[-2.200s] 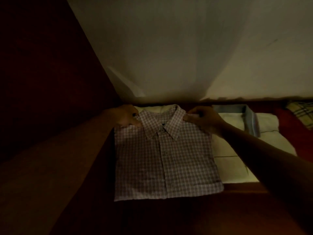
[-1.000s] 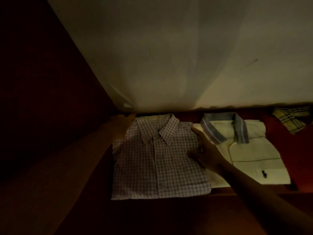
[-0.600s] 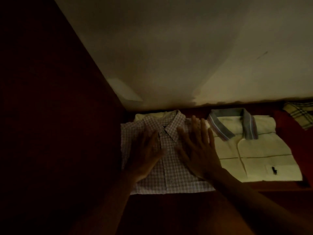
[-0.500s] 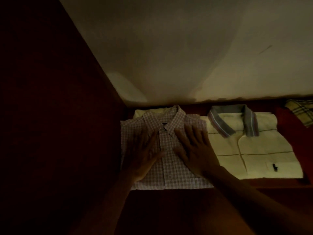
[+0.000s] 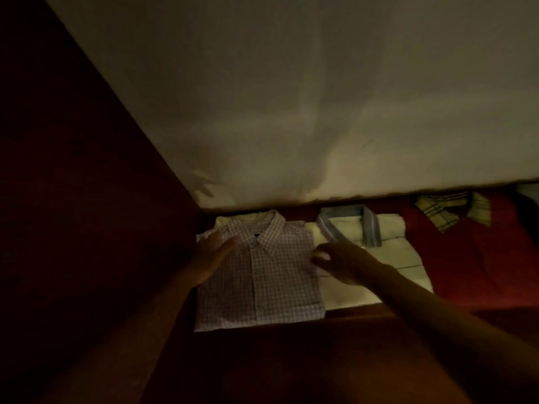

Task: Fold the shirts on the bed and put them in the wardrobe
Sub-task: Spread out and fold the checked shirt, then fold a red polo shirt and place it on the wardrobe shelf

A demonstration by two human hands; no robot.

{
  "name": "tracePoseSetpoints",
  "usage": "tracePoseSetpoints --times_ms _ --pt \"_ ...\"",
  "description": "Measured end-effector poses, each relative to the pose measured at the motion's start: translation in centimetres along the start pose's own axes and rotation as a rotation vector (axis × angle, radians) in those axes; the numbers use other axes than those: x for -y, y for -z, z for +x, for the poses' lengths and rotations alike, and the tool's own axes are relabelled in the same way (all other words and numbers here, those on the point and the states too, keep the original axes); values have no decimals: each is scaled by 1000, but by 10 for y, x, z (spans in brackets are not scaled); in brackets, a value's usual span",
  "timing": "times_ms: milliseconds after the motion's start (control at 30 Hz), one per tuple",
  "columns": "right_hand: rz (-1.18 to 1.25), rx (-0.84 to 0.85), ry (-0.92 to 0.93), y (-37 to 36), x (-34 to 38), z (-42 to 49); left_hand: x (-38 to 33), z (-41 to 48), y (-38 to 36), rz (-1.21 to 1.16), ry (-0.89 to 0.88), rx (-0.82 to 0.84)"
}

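Note:
A folded pink-and-white checked shirt (image 5: 271, 281) lies collar away from me on the dark red wardrobe shelf (image 5: 291, 360), on top of a cream garment (image 5: 230, 220) that peeks out behind it. My left hand (image 5: 213, 255) rests flat on the shirt's left shoulder with straight fingers. My right hand (image 5: 344, 263) is at the shirt's right edge, fingers curled and pinching the cloth there. A folded cream polo with a grey striped collar (image 5: 390, 231) lies right beside it, partly under my right hand.
A red garment with a yellow plaid collar (image 5: 472, 258) lies further right. The dark wardrobe side wall (image 5: 87, 199) stands close on the left. A pale back panel (image 5: 291, 112) closes the shelf behind the shirts.
Both hands have left the shirt's front, where they pressed flat. The left one slid to the left shoulder. The right one moved to the right edge and curled its fingers.

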State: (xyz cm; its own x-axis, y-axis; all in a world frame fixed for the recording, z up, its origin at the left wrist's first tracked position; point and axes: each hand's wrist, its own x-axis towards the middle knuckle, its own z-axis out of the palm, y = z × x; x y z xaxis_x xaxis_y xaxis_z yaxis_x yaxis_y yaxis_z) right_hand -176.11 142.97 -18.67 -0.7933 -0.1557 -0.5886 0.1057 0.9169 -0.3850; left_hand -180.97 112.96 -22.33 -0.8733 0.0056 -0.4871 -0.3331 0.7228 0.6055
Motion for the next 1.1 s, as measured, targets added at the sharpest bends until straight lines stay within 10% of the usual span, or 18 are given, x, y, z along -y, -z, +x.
tracePoseSetpoints --times_ms 600,1100 --pt "454 -509 -292 185 -26 -501 -341 -357 63 251 -432 423" --pt "803 -938 -1065 -40 77 -879 -431 -680 -62 972 -1226 944"
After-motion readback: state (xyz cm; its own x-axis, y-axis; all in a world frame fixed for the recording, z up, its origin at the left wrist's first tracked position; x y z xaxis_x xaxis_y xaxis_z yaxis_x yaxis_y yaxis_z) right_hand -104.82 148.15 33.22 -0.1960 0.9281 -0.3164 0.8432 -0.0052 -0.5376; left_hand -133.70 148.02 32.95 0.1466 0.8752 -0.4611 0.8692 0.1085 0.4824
